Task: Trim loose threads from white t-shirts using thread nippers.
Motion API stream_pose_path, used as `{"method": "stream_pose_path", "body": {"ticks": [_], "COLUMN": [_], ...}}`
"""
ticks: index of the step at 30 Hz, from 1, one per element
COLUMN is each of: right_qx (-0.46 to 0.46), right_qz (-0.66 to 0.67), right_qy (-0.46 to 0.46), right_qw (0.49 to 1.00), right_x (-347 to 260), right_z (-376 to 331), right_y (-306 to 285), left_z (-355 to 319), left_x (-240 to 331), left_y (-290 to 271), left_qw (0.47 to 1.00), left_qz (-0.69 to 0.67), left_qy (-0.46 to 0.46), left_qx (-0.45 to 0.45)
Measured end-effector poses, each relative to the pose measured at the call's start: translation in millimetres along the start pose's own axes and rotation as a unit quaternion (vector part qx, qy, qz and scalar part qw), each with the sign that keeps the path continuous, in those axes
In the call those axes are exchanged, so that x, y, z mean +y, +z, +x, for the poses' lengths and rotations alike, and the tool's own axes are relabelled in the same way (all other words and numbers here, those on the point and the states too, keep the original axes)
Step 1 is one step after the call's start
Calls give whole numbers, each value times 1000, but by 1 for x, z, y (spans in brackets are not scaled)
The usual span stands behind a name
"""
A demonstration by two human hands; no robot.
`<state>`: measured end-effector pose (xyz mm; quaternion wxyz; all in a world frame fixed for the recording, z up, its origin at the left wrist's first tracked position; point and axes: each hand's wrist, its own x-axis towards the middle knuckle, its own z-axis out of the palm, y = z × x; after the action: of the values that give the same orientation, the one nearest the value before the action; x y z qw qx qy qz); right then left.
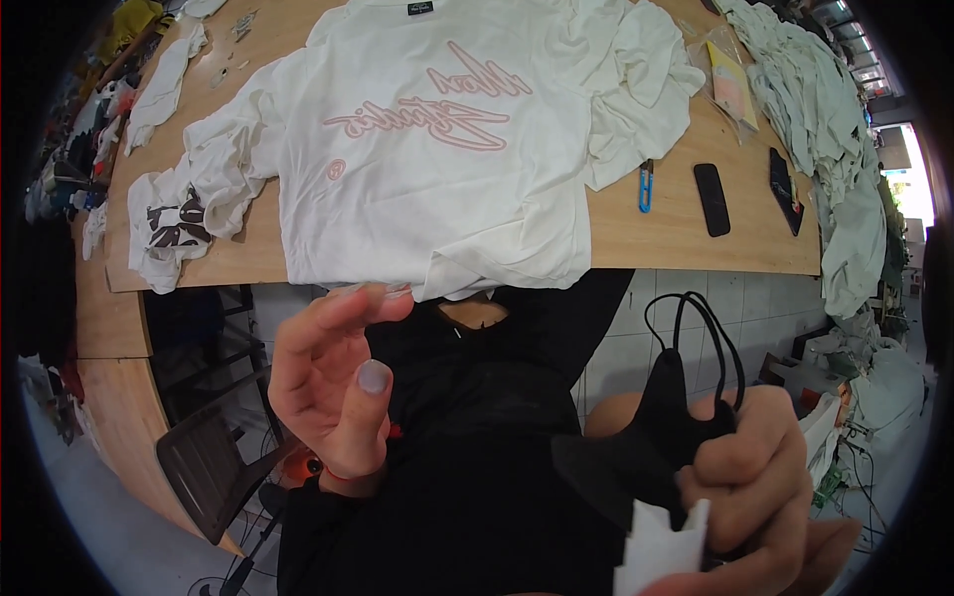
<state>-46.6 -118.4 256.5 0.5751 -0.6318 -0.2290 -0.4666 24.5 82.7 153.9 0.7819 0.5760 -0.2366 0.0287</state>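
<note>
My right hand, at the lower right, has its fingers closed round a black face mask with thin ear loops sticking up. A piece of white paper or tissue shows below the mask, by the same hand. My left hand is raised over my lap, fingers curved and thumb apart, with nothing visible in it. Its fingertips overlap the near hem of a white shirt in the picture; whether they touch it I cannot tell. Pink outlined lettering runs across the shirt, which lies spread on the wooden table.
Blue thread snips, a black phone and a dark flat item lie right of the shirt on the table. Behind them is a plastic-bagged packet. Pale garments pile up at the right. A dark chair stands lower left.
</note>
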Motion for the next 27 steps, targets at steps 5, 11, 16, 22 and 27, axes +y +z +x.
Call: {"method": "stream_pose_path", "body": {"ticks": [5, 11, 16, 22, 27], "right_qx": [-55, -323, 29, 76, 44], "right_qz": [-144, -141, -11, 106, 118], "right_qy": [50, 70, 299, 405, 391], "right_qw": [987, 933, 954, 905, 912], "right_x": [-21, 8, 60, 76, 81], "right_z": [2, 21, -46, -81, -85], "right_y": [3, -51, -27, -20, -18], "left_z": [6, 0, 24, 21, 15], "left_x": [-3, 8, -8, -18, -26], "left_y": [4, -3, 21, 40, 41], "left_qw": [999, 1000, 975, 979, 968], "left_qz": [-41, 12, 117, 46, -13], "left_qy": [0, 3, -100, -139, -220], "left_qx": [-3, 6, -157, -141, -118]}}
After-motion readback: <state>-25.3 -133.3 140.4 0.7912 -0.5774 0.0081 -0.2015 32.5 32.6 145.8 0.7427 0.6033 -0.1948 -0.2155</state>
